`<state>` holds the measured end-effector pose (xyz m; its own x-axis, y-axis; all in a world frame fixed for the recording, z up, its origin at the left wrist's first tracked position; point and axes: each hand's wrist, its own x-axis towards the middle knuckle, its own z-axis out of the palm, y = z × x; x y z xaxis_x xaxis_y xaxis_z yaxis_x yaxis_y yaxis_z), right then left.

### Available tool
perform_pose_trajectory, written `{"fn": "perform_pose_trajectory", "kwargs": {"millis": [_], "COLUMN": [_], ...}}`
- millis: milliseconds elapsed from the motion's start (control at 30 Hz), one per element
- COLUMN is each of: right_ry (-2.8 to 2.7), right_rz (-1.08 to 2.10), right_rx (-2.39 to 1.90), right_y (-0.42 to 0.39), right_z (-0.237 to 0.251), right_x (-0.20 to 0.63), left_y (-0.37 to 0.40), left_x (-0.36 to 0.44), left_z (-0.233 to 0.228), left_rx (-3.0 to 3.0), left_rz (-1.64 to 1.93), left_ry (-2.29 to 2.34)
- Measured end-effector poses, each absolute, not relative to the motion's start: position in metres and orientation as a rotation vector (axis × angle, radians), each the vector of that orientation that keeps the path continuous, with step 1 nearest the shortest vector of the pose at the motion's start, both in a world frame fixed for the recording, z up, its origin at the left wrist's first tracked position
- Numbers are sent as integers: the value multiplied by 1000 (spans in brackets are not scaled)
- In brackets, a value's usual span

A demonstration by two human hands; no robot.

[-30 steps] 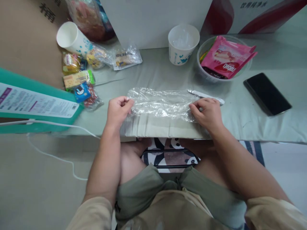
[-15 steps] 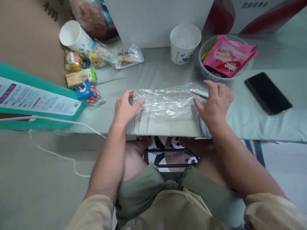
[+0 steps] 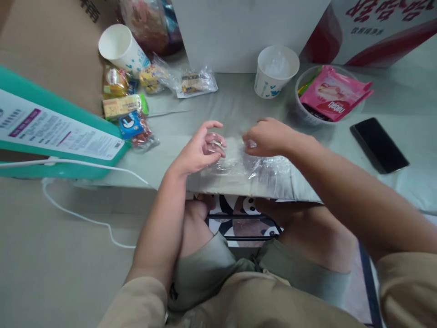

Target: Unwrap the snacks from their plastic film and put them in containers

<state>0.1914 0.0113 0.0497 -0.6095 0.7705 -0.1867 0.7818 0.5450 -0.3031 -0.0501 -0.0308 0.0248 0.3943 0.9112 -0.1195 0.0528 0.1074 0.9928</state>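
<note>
Left hand [image 3: 201, 152], loosely spread, and right hand [image 3: 268, 136] (fingers curled) both press the clear plastic bag [image 3: 254, 166].

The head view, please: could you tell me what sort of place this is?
Probably a home snack-packing spot: a cloth-covered low table, wrapped snacks, paper cups and cardboard boxes.

The pink snack packet [image 3: 333, 93] in the clear bowl far right carries white brand lettering, seen upside down, too blurred to spell surely. The red-and-white carton [image 3: 378, 27] behind it bears red Chinese characters. The teal box [image 3: 51, 132] at left has a white label with fine print and a barcode, unreadable.
</note>
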Motion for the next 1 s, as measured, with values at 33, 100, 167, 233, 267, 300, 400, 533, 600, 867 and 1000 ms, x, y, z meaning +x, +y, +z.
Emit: {"fn": "perform_pose_trajectory", "kwargs": {"millis": [33,100,167,233,267,300,400,533,600,867,1000], "right_ry": [2657,2515,2396,2337,2339,2351,2292,2228,2295,2478,2696], "right_rz": [-679,-994,-1344,-1641,-1750,-1829,-1879,-1864,-1918,-2062,-1870], "right_rx": [1285,1150,1124,1263,1395,1561,2167,2433,2395,2281,2342], "right_y": [16,18,8,-11,-23,-35,-66,-83,-82,-76,-76], "right_z": [57,71,80,78,72,64,34,8,2,-13,-7], "right_x": [191,194,201,208,211,212,209,204,208,235,241], "left_y": [-31,-28,-25,-21,-20,-20,-26,-36,-36,-22,-22], "left_x": [-54,-61,-64,-60,-55,-49,-24,4,12,14,12], "left_z": [27,31,34,33,31,28,17,9,10,16,14], "left_rx": [1274,1170,1003,821,774,772,933,962,964,1038,1028], "left_rz": [828,930,1126,1300,1323,1288,957,665,620,695,696], "left_ry": [961,989,1042,1066,1063,1052,967,836,905,1056,1049]}}
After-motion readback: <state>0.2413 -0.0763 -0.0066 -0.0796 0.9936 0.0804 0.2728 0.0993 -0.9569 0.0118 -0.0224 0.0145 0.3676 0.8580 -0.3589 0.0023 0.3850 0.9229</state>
